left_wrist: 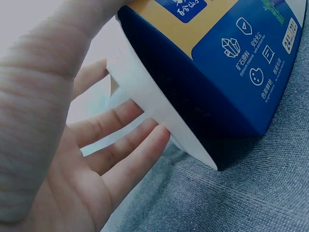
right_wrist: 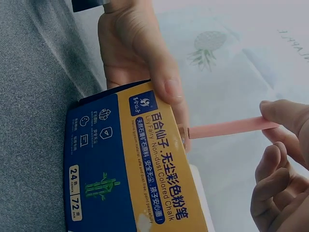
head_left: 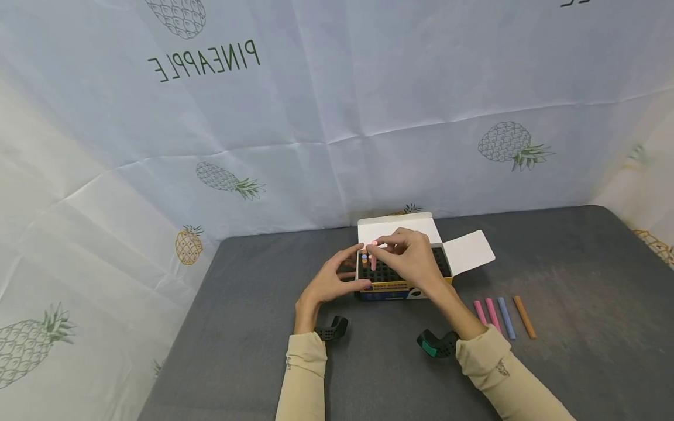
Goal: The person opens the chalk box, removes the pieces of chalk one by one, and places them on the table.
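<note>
From the head, the right hand (head_left: 413, 260) pinches a pink chalk (head_left: 374, 263) upright over the left part of the box (head_left: 389, 294); the left hand (head_left: 329, 283) is spread at its left end. Two pink sticks (head_left: 492, 314), a blue stick (head_left: 506, 318) and an orange stick (head_left: 525, 317) lie on the table (head_left: 253, 351).

From the left wrist, parted fingers (left_wrist: 140, 159) touch a white flap (left_wrist: 137, 87).

From the right wrist, the chalk's far end meets the box's opening.

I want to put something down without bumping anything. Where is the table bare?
The table is bare left of the left hand and right of the orange chalk stick. Crowded: the chalk box, where the right hand holds another stick, and beside the right sleeve, where two pink sticks lie.
</note>
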Demonstrator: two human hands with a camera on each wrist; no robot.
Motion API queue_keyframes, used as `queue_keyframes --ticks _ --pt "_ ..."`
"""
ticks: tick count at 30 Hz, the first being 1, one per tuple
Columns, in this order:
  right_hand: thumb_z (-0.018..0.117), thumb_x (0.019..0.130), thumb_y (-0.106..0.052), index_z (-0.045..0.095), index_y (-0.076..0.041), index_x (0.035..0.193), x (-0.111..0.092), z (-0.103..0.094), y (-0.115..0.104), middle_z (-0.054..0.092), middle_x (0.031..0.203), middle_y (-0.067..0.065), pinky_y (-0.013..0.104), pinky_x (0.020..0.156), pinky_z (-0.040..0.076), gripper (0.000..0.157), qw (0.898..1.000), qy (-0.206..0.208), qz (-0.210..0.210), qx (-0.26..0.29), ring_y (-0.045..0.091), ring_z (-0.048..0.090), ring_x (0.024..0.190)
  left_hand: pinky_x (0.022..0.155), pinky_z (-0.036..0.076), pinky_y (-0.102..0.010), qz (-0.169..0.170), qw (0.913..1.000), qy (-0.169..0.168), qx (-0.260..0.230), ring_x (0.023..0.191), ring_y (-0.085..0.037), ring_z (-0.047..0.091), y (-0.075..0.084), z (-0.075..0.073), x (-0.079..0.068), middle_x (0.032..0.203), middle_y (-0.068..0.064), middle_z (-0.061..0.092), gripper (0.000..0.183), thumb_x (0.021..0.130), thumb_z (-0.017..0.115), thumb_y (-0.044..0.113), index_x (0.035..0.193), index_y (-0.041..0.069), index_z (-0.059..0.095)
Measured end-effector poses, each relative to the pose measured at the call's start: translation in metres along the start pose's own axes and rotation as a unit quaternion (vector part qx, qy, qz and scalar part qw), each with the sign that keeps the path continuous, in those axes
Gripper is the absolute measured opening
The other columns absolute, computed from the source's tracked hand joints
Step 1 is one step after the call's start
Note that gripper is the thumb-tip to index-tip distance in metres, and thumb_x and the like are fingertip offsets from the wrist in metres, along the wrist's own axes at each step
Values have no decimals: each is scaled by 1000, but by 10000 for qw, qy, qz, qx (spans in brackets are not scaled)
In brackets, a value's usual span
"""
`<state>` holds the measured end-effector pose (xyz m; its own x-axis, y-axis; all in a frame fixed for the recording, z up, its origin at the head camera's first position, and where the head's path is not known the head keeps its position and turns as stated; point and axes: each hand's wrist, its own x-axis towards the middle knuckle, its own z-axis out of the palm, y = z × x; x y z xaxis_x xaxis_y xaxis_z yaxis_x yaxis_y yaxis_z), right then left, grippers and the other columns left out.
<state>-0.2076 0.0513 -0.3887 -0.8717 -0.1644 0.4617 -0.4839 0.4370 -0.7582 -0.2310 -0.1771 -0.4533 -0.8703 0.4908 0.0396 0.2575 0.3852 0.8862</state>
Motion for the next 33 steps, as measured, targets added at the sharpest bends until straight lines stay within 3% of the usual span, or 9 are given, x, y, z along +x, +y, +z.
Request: queue_keyframes --ticks 13,18,23,33 --pt "82 88 -20 84 -12 95 -13 -15 -7 61 72 1 25 56 43 10 9999 -133 15 36 8 49 62 110 54 -46 34 10000 42 -17 128 -29 54 1 1 0 149 -12 46 82 89 80 40 159 31 38" --pt "83 87 -20 83 -16 86 -19 -19 -7 59 67 -2 23 52 41 4 9999 -97 -117 -50 6 47 60 110 54 -47 -12 10000 50 -18 129 -30 54 0 1 1 152 -11 45 81 90 79 37 159 31 38" --pt "83 86 -19 81 -20 78 -25 -23 -7 55 65 -5 23 50 40 9 9995 -188 -254 -36 6 45 57 109 54 -47 20 10000 47 10 128 -31 54 -1 1 1 152 -12 45 80 91 79 35 159 29 38" --pt "82 89 -21 82 -19 84 -40 -30 -8 55 69 -3 24 53 43 5 9993 -345 99 43 7 47 60 109 54 -45 59 10000 40 -9 128 -30 54 0 1 0 150 -12 45 82 90 79 34 160 30 37"
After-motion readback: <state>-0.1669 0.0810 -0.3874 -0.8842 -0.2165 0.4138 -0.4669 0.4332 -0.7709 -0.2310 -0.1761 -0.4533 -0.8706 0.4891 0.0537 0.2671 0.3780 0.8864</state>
